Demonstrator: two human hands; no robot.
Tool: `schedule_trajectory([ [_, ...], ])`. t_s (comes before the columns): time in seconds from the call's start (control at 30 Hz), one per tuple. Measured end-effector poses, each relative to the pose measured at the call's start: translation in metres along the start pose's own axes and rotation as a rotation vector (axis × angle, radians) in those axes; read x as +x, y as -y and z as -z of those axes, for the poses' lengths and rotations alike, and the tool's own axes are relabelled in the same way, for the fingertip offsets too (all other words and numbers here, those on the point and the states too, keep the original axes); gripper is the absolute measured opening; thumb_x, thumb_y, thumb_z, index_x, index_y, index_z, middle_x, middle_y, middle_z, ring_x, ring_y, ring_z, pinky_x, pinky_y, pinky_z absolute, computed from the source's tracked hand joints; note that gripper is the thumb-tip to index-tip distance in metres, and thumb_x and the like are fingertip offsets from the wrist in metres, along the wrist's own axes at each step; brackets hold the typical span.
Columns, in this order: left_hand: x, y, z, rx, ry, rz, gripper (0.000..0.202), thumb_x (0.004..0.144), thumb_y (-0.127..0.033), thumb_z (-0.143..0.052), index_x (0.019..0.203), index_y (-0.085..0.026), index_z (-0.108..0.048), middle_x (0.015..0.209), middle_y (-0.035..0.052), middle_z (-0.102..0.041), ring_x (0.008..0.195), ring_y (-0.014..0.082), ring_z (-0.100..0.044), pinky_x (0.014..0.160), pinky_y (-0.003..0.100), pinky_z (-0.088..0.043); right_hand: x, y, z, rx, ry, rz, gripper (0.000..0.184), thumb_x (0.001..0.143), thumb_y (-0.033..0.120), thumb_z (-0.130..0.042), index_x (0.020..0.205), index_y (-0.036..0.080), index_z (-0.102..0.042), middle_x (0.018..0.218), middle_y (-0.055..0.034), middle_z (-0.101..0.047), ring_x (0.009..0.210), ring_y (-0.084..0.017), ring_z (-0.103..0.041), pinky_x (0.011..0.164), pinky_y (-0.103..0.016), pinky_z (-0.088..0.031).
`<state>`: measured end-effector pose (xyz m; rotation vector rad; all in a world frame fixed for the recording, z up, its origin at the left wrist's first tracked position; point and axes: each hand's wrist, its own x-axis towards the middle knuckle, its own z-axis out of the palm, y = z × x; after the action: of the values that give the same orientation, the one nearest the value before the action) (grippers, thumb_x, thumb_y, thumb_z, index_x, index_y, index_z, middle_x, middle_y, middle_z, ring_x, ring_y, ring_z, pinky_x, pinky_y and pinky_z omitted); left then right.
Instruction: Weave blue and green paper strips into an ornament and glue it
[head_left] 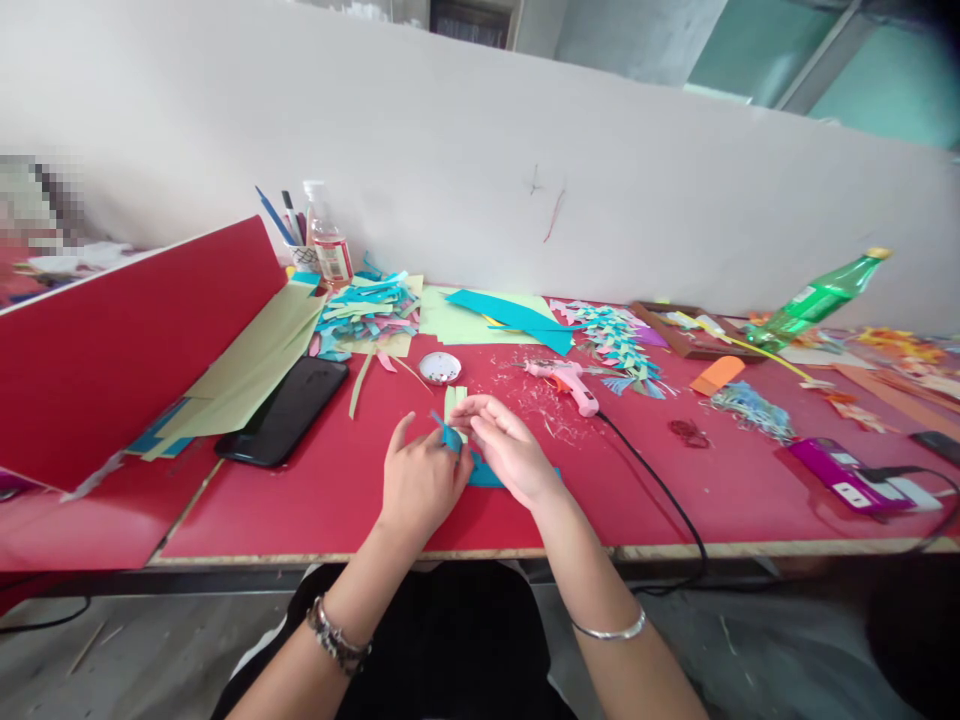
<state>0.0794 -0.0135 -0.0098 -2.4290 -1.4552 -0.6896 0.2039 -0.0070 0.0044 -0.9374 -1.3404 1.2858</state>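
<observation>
My left hand is closed in a pinch on a narrow blue paper strip, which bends over near the fingertips. Close beside it is my right hand, palm turned inward, its fingers loosely curved and reaching toward the strip; no firm grip shows. Just beyond the fingertips a pale green paper strip shows, partly covered by the right hand. Beneath the hands lies a piece of blue paper on the red tabletop.
A pink glue gun with a black cord lies right of a small white lid. Around them are a paper-strip pile, a black phone, a fringed paper piece, a tilted green bottle and a purple power strip.
</observation>
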Motion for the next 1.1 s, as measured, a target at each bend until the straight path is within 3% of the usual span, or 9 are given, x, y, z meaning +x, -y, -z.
schedule_trajectory([
  [0.13,0.000,0.000,0.001,-0.001,-0.005,-0.008,0.034,0.081,-0.024,-0.039,0.059,-0.017,-0.063,0.057,0.0020,-0.061,0.052,0.0134,-0.058,0.093,0.038,-0.031,-0.022,0.013,0.013,-0.382,-0.127,0.094,0.012,0.080,0.026,-0.045,0.092,0.022,-0.048,0.093,-0.0028,-0.054,0.093,-0.014,-0.052,0.085,-0.030,-0.040],
  [0.27,0.001,-0.001,0.002,0.003,0.001,-0.003,0.035,0.082,-0.024,-0.038,0.058,-0.017,-0.063,0.057,0.0019,-0.061,0.052,0.0135,-0.058,0.093,0.038,-0.032,-0.052,0.020,0.027,-0.913,-0.016,0.102,0.018,0.077,0.023,-0.051,0.095,0.025,-0.052,0.096,-0.0035,-0.055,0.094,-0.018,-0.050,0.083,-0.033,-0.038],
  [0.37,0.001,-0.001,0.002,0.013,0.007,-0.003,0.036,0.082,-0.024,-0.038,0.058,-0.017,-0.063,0.057,0.0019,-0.061,0.053,0.0136,-0.058,0.093,0.038,-0.032,-0.065,0.014,0.034,-1.137,-0.007,0.051,0.018,0.076,0.022,-0.052,0.094,0.026,-0.053,0.097,-0.0021,-0.056,0.093,-0.018,-0.052,0.087,-0.037,-0.032],
  [0.63,0.000,0.000,0.002,0.019,0.004,-0.003,0.035,0.081,-0.025,-0.039,0.056,-0.017,-0.063,0.056,0.0020,-0.061,0.052,0.0136,-0.058,0.093,0.037,-0.033,-0.061,0.008,0.038,-1.274,-0.074,0.059,0.017,0.084,0.021,-0.040,0.088,0.025,-0.056,0.090,0.0000,-0.061,0.087,-0.015,-0.056,0.093,-0.043,-0.016],
  [0.83,0.000,0.001,0.003,0.005,0.015,0.002,0.036,0.081,-0.025,-0.039,0.056,-0.017,-0.063,0.056,0.0023,-0.061,0.053,0.0142,-0.058,0.092,0.038,-0.034,-0.066,0.008,0.036,-1.287,-0.010,0.075,0.016,0.080,0.025,-0.048,0.095,0.025,-0.054,0.094,-0.0014,-0.059,0.089,-0.016,-0.054,0.087,-0.036,-0.024],
  [1.1,0.000,0.001,0.002,0.014,0.007,-0.011,0.035,0.081,-0.024,-0.039,0.056,-0.018,-0.063,0.058,0.0023,-0.062,0.053,0.0136,-0.058,0.091,0.038,-0.034,-0.067,0.003,0.032,-1.360,-0.047,0.010,0.018,0.083,0.021,-0.044,0.097,0.023,-0.055,0.089,-0.0021,-0.060,0.077,-0.015,-0.057,0.075,-0.031,-0.027],
])
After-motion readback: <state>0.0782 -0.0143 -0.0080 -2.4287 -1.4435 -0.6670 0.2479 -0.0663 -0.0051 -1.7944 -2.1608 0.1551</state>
